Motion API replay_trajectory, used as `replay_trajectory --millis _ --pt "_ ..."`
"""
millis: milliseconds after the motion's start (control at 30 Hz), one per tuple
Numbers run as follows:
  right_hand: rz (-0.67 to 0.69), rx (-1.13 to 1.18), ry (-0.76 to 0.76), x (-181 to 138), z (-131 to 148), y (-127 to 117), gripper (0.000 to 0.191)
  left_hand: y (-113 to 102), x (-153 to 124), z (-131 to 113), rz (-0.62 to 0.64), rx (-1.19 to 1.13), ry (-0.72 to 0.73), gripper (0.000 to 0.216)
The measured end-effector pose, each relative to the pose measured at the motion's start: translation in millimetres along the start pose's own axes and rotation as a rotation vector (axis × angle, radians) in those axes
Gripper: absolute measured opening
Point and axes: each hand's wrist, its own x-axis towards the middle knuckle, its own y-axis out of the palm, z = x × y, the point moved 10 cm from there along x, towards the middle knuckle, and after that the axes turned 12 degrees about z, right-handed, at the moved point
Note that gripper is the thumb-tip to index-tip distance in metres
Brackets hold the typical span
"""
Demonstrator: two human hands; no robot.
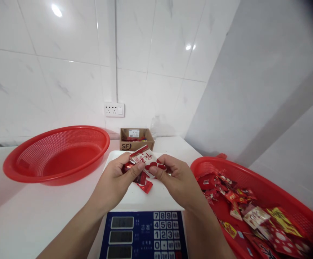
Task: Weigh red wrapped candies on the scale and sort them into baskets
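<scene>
**Both hands pinch a bunch of red and white sachets over a scale**

Nearest the camera lies the scale's blue keypad panel [145, 233], with number keys and three small displays. Just past it is the scale's white platform [156, 201]. Above the platform, the left hand [115, 181] and the right hand [176, 180] meet, fingers curled and thumbs pressed in, and together they pinch a small bunch of sachets [145, 158]. The top sachet is white with red characters and a red edge, and it tilts up towards the wall. Glossy red foil ones hang beneath it, the lowest corner close to the platform; whether it touches cannot be told.

To the right, a red mesh basket [253, 176] holds a heap of similar wrappers in red, white and yellow. To the left, further back, stands a second red basket [10, 169]. Beyond the scale sits an open cardboard box [124, 145], and above it a wall socket [114, 109] is set in white tile.
</scene>
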Motion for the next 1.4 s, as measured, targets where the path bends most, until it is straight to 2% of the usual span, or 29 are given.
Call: replay_trajectory --millis 133,233,333,433,500,600,700,833,1000,1233,1400 --pt "-0.057 0.034 -0.040 -0.4 -0.1 -7.0 0.010 -6.4 -1.9 -5.2 -0.060 0.061 0.029 0.022" --pt "-0.228 -0.076 -0.195 -8.0 13.0 -24.1 0.018 -14.3 -5.4 -10.0 -0.134 0.125 0.052 0.029" --pt "-0.351 -0.224 -0.359 -19.3 29.2 -29.4 0.031 -7.4 -4.6 -12.3 -0.059 0.151 0.055 0.037" --pt "-0.339 -0.276 -0.401 -21.2 34.0 -23.6 0.039 2.0 -2.7 -6.6 0.029 0.139 -0.020 0.030" --pt "-0.338 -0.221 -0.374 -20.6 31.0 -25.0 0.037 3.0 -2.6 -4.1 0.029 0.100 -0.050 0.024" --pt "-0.349 0.010 -0.264 -18.4 15.1 -34.1 0.027 3.8 -3.1 -3.5 0.025 0.029 -0.047 0.020" --pt "-0.239 0.186 -0.139 -11.4 2.1 -29.0 0.023 7.2 -4.1 -3.3 0.046 -0.019 -0.050 0.021" --pt "-0.142 0.202 -0.064 -6.7 3.1 -19.9 0.021 6.8 -6.1 -6.7 0.032 0.024 -0.049 0.023" --pt "-0.162 0.250 -0.058 -6.2 4.3 -19.7 0.023 7.8 -7.6 -12.0 0.042 0.036 -0.013 0.035" --pt "-0.223 0.335 -0.043 -7.3 -7.8 -25.5 0.028 21.0 -10.3 -6.0 0.140 -0.145 -0.075 0.027" --pt "-0.220 0.354 -0.022 -6.4 -13.3 -25.7 0.037 23.5 -12.4 -5.0 0.158 -0.180 -0.070 0.024"
